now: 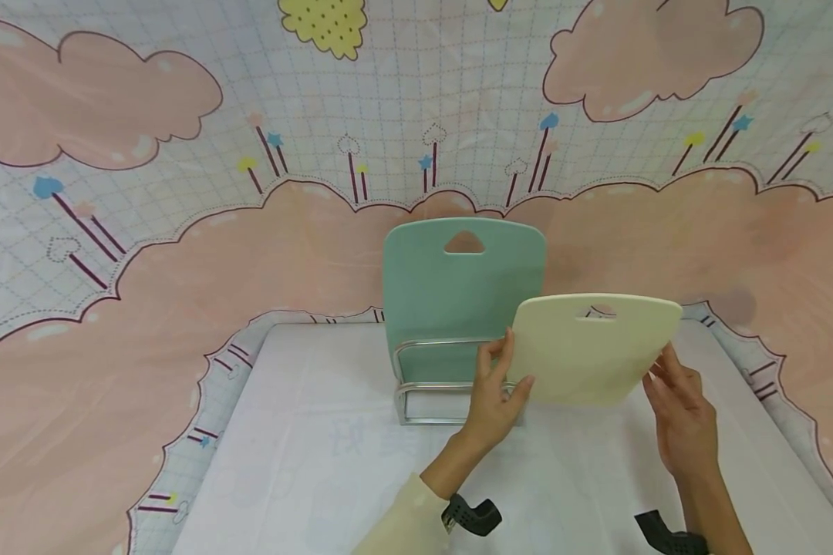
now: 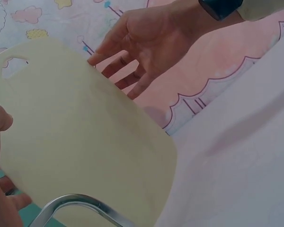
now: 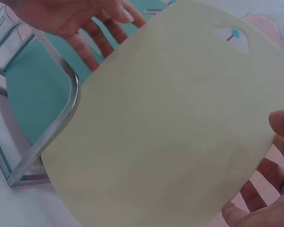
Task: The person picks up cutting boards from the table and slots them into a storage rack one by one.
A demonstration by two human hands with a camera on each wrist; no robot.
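Observation:
A pale yellow cutting board (image 1: 583, 358) with a handle slot leans back at the right of a metal rack (image 1: 430, 422), between the two hands. The left hand (image 1: 493, 397) holds its left edge, thumb at the front face and fingers toward the back. At the opposite edge the right hand (image 1: 687, 420) grips it, its thumb (image 3: 281, 124) in front and the other fingers partly hidden behind. A green cutting board (image 1: 458, 301) stands upright in the rack, its lower right part covered by the left hand and the yellow board.
The rack and boards are on a white table (image 1: 305, 462). Behind it hangs a patterned cloth (image 1: 305, 254) with pink clouds. Each wrist wears a black strap mount, one of them on the left wrist (image 1: 473, 516).

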